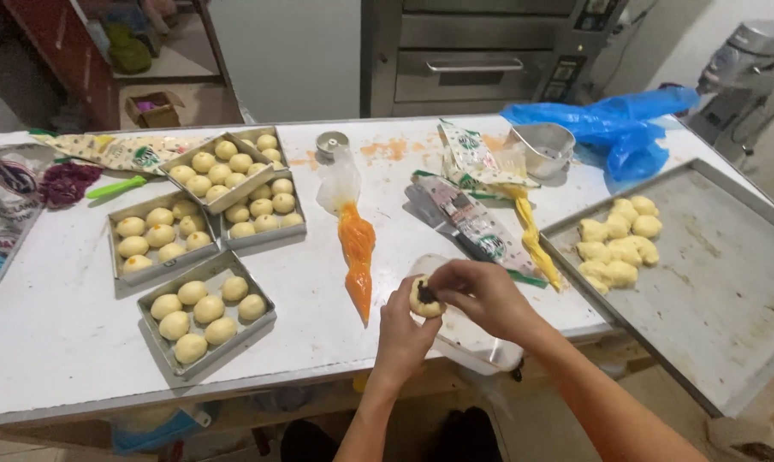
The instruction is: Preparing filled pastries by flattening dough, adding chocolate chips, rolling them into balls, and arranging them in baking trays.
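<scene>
Both hands (442,304) pinch a dough ball (424,298) over the table edge (147,402).

A small round dough ball (424,298) sits just right of the frame's centre, pale yellow and soft-looking, with a dark filling showing in an open hollow at its top. It is held upright above the near edge of the white table, over a clear plastic container, at about four o'clock from the orange piping bag.

Piping bag (356,244) left, container (468,338) below — bare tabletop (62,316) beyond, seemingly
</scene>
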